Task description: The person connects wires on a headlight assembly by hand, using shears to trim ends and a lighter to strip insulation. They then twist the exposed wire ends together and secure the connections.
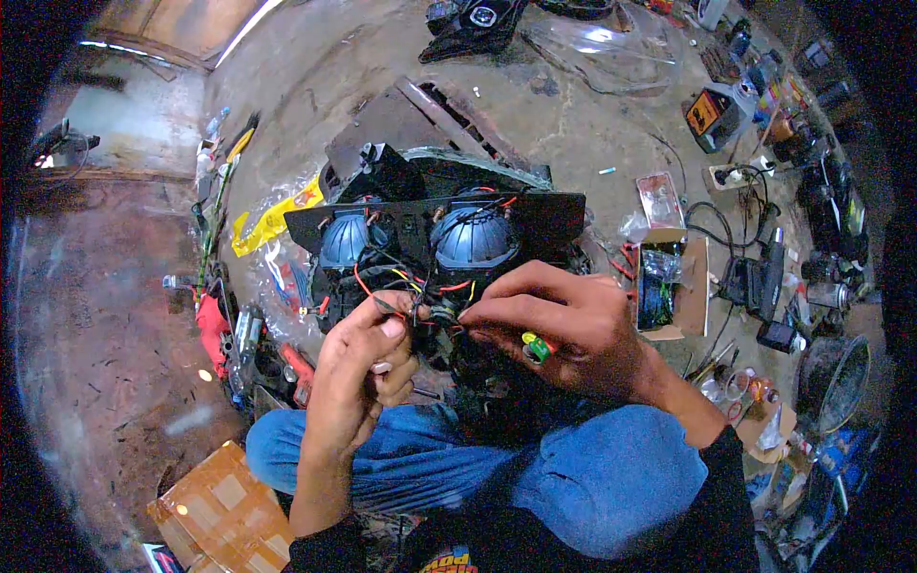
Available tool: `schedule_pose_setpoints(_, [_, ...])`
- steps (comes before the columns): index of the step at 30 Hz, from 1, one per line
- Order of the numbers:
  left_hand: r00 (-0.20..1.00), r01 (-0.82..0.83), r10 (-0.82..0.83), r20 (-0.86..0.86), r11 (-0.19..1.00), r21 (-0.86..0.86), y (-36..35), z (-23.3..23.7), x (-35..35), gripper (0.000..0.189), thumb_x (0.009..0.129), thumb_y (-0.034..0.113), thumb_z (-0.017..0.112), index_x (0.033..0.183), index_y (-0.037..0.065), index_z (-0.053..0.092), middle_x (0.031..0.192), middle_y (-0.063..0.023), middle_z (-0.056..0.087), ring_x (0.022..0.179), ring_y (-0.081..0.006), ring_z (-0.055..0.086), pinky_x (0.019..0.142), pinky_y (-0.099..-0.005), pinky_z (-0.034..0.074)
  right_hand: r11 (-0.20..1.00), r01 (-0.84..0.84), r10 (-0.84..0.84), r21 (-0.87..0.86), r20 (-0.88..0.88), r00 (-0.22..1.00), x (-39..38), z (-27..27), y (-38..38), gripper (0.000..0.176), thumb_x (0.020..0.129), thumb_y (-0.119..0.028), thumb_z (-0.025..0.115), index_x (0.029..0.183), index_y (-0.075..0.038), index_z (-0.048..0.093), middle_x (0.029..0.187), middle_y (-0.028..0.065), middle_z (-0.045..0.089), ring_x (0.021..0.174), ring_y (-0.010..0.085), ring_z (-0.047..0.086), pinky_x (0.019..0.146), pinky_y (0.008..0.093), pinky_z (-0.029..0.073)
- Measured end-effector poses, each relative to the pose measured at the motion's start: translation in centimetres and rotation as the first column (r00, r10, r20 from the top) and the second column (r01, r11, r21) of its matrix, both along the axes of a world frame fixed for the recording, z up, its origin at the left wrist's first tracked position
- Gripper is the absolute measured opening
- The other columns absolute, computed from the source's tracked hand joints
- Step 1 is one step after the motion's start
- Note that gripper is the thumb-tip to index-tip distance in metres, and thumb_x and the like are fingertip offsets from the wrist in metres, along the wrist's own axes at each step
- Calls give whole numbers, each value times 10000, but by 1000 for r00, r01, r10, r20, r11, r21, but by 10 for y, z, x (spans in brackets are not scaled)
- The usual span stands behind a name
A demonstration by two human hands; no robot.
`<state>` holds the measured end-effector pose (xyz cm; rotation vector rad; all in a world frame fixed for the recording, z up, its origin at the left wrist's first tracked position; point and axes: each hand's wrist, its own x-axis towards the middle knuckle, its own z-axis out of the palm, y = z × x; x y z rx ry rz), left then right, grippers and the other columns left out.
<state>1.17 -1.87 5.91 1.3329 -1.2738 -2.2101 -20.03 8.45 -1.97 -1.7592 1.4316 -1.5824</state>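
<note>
In front of my knees stands a headlamp assembly (549,215) with two grey-blue domed projector housings (475,239) facing up. Thin red, yellow and black wires (406,279) run from it down between my hands. My left hand (368,353) pinches wires between thumb and index finger, the other fingers curled. Just across from it, my right hand (573,329) pinches the same bundle with its fingertips. A small green-and-yellow object (538,348) is tucked in the right hand's curled fingers, mostly hidden.
Right of the assembly lie an open cardboard box (693,286), a black cable, a heat-gun-like tool (764,277) and a grey jug (721,116). A yellow bag (277,222) and red-handled tools (298,371) lie left. Taped cardboard (224,511) sits lower left.
</note>
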Motion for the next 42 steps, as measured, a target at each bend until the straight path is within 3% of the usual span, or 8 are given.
schedule_pose_setpoints(15, [999, -22, 23, -22, 998, 58, -1, -5, 4, 283, 1025, 259, 630, 1219, 63, 570, 703, 61, 378, 504, -46, 309, 422, -230, 227, 1000, -18, 18, 8, 31, 999, 1, 0, 1, 257, 829, -50, 857, 1078, -71, 798, 982, 107, 750, 808, 239, 753, 692, 345, 609])
schedule_pose_setpoints(21, [999, -53, 53, 0, 999, 10, 1, -6, -3, 228, 1074, 219, 566, 1219, 44, 590, 685, 69, 378, 506, -30, 316, 449, -228, 223, 1000, -11, 11, 9, 42, 999, 2, -2, 1, 253, 827, -51, 859, 1071, -74, 798, 970, 106, 751, 804, 236, 754, 686, 346, 611])
schedule_pose_setpoints(27, [997, 16, -2, 77, 984, -178, 3, -9, -7, 252, 1082, 245, 574, 1163, 12, 627, 628, 67, 401, 486, -39, 333, 440, -241, 245, 1000, -26, 26, 9, 53, 998, 1, 1, -1, 251, 828, -47, 842, 1069, -76, 779, 986, 101, 746, 826, 253, 757, 705, 355, 616])
schedule_pose_setpoints(33, [998, -5, 8, 70, 999, -45, -1, -8, -7, 236, 1063, 241, 625, 1116, 13, 646, 627, 78, 409, 481, -33, 335, 433, -240, 227, 1000, -26, 25, 13, 72, 997, 1, 0, -1, 217, 865, -103, 825, 1067, -90, 745, 984, 81, 728, 832, 268, 754, 703, 366, 618])
schedule_pose_setpoints(42, [996, -90, 90, 21, 996, -8, -2, -13, -8, 143, 1016, 163, 696, 1072, 48, 632, 636, 84, 424, 476, -21, 338, 419, -234, 232, 1000, -4, 3, 18, 43, 999, 3, 2, 0, 213, 831, -70, 860, 1019, -55, 762, 971, 109, 751, 819, 252, 759, 708, 339, 613])
